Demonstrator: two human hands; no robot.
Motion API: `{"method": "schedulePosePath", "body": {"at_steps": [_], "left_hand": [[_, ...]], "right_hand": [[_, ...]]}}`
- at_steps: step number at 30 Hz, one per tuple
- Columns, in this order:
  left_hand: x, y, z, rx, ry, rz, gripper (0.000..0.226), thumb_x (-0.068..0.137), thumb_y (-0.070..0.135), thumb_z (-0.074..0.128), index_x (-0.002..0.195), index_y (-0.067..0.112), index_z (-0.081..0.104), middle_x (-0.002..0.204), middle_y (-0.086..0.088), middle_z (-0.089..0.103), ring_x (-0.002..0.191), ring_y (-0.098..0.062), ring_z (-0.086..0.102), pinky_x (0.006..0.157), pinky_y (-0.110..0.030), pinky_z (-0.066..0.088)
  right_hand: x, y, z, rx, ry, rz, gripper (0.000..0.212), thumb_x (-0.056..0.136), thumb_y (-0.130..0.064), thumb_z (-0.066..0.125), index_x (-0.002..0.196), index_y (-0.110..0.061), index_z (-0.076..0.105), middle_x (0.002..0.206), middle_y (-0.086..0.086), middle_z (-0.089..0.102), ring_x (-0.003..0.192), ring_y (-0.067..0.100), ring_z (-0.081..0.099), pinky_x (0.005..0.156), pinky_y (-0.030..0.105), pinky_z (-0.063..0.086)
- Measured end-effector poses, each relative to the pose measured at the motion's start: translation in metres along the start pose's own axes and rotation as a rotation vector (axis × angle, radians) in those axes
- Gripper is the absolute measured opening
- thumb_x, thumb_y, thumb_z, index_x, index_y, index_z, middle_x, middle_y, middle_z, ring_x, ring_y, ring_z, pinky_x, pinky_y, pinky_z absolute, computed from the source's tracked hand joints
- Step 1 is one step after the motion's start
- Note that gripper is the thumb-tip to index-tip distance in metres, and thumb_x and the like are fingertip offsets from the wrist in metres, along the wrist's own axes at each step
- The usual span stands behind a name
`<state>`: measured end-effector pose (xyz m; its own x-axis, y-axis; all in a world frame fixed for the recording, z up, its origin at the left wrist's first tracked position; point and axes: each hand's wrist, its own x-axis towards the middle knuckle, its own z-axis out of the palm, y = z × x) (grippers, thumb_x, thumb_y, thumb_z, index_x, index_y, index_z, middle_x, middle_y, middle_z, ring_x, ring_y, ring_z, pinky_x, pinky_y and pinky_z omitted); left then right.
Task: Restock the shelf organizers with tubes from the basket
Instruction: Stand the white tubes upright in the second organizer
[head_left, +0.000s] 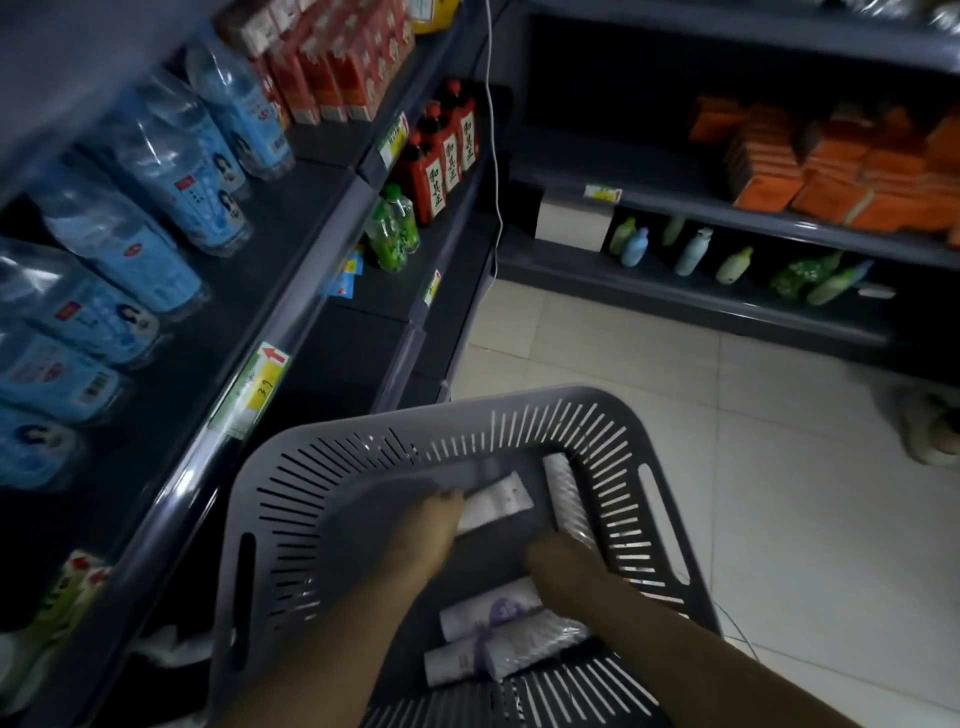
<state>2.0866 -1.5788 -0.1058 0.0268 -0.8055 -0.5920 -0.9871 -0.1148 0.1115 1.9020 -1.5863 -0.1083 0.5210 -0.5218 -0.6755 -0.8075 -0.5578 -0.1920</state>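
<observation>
Grey slotted plastic basket (363, 467) close beside dark shelf (176, 499), likely for short reach. Left grip (434, 525) on white squeeze tube (498, 501) inside, closure unclear. Right grip (558, 564) by film-wrapped white tube (566, 499), fingers hidden: cannot tell.

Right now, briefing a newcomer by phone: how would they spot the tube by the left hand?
Find the grey slotted basket beside the shelves. At its far side, at the fingertips of the left hand, lies a flat white tube; its neighbours are round, in shiny wrap.
</observation>
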Motion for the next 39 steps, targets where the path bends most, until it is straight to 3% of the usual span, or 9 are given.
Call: {"method": "schedulePosePath", "body": {"at_steps": [4, 7, 11, 14, 18, 24, 30, 35, 39], "left_hand": [[-0.019, -0.014, -0.006, -0.347, -0.163, -0.183, 0.052, 0.072, 0.021, 0.075, 0.118, 0.008, 0.054, 0.111, -0.009, 0.063, 0.098, -0.024, 0.063, 0.07, -0.028, 0.049], [-0.039, -0.024, -0.018, -0.729, -0.211, -0.289, 0.045, 0.068, 0.014, 0.072, 0.109, 0.01, 0.052, 0.102, -0.006, 0.058, 0.089, -0.018, 0.059, 0.062, -0.028, 0.051], [-0.065, -0.033, -0.037, -1.019, -0.102, -0.295, 0.054, 0.057, 0.013, 0.066, 0.11, 0.011, 0.053, 0.102, -0.008, 0.06, 0.091, -0.02, 0.061, 0.066, -0.032, 0.056], [-0.089, -0.037, -0.063, -1.192, -0.021, -0.274, 0.037, 0.065, 0.012, 0.07, 0.101, 0.011, 0.059, 0.094, -0.008, 0.066, 0.088, -0.02, 0.064, 0.071, -0.034, 0.053], [-0.13, -0.044, -0.104, -1.26, 0.034, -0.176, 0.026, 0.075, 0.012, 0.073, 0.099, 0.01, 0.064, 0.096, -0.007, 0.07, 0.09, -0.018, 0.067, 0.078, -0.035, 0.054], [-0.19, -0.058, -0.169, -1.356, 0.176, -0.04, 0.043, 0.077, -0.003, 0.068, 0.112, 0.019, 0.058, 0.107, -0.005, 0.068, 0.1, -0.019, 0.065, 0.087, -0.039, 0.054], [-0.253, -0.076, -0.234, -1.383, 0.414, 0.043, 0.048, 0.075, -0.009, 0.057, 0.115, 0.018, 0.055, 0.1, -0.007, 0.068, 0.09, -0.02, 0.069, 0.08, -0.037, 0.056], [-0.308, -0.092, -0.276, -1.479, 0.698, 0.093, 0.015, 0.093, 0.026, 0.056, 0.103, 0.015, 0.059, 0.088, -0.006, 0.067, 0.077, -0.017, 0.064, 0.072, -0.036, 0.054], [-0.346, -0.116, -0.31, -1.419, 1.018, -0.019, 0.032, 0.093, 0.044, 0.05, 0.096, 0.014, 0.061, 0.084, -0.005, 0.068, 0.075, -0.018, 0.064, 0.072, -0.038, 0.053]], "right_hand": [[-0.003, 0.003, -0.014, 0.114, -0.083, -0.036, 0.039, 0.089, -0.017, 0.057, 0.124, 0.002, 0.053, 0.131, 0.021, 0.052, 0.122, 0.033, 0.048, 0.103, 0.034, 0.034], [-0.006, 0.001, -0.04, 0.227, -0.059, -0.03, 0.037, 0.085, -0.026, 0.065, 0.115, -0.003, 0.063, 0.118, 0.018, 0.062, 0.112, 0.03, 0.057, 0.093, 0.031, 0.042], [-0.017, -0.012, -0.083, 0.306, 0.042, -0.049, 0.019, 0.083, -0.023, 0.064, 0.091, -0.005, 0.064, 0.096, 0.013, 0.063, 0.091, 0.026, 0.058, 0.073, 0.028, 0.039], [-0.032, -0.025, -0.117, 0.411, 0.128, -0.087, 0.01, 0.083, -0.015, 0.061, 0.082, -0.005, 0.057, 0.084, 0.008, 0.053, 0.081, 0.024, 0.055, 0.066, 0.034, 0.042], [-0.056, -0.039, -0.169, 0.586, 0.127, -0.121, 0.007, 0.085, -0.007, 0.062, 0.088, -0.003, 0.058, 0.082, 0.008, 0.053, 0.071, 0.025, 0.064, 0.053, 0.03, 0.056], [-0.108, -0.075, -0.272, 0.582, 0.157, -0.265, 0.012, 0.089, -0.014, 0.062, 0.087, -0.003, 0.062, 0.082, 0.009, 0.065, 0.074, 0.025, 0.069, 0.066, 0.03, 0.059], [-0.157, -0.139, -0.36, 0.613, 0.227, -0.471, 0.007, 0.089, -0.015, 0.062, 0.085, -0.01, 0.066, 0.083, 0.007, 0.072, 0.076, 0.019, 0.069, 0.07, 0.035, 0.059], [-0.198, -0.202, -0.407, 0.577, 0.312, -0.662, 0.009, 0.09, -0.015, 0.061, 0.086, -0.011, 0.068, 0.08, 0.004, 0.073, 0.07, 0.015, 0.069, 0.064, 0.029, 0.057], [-0.211, -0.246, -0.431, 0.571, 0.409, -0.779, 0.018, 0.09, -0.017, 0.062, 0.091, 0.0, 0.067, 0.091, 0.015, 0.073, 0.083, 0.029, 0.07, 0.073, 0.041, 0.06]]}}
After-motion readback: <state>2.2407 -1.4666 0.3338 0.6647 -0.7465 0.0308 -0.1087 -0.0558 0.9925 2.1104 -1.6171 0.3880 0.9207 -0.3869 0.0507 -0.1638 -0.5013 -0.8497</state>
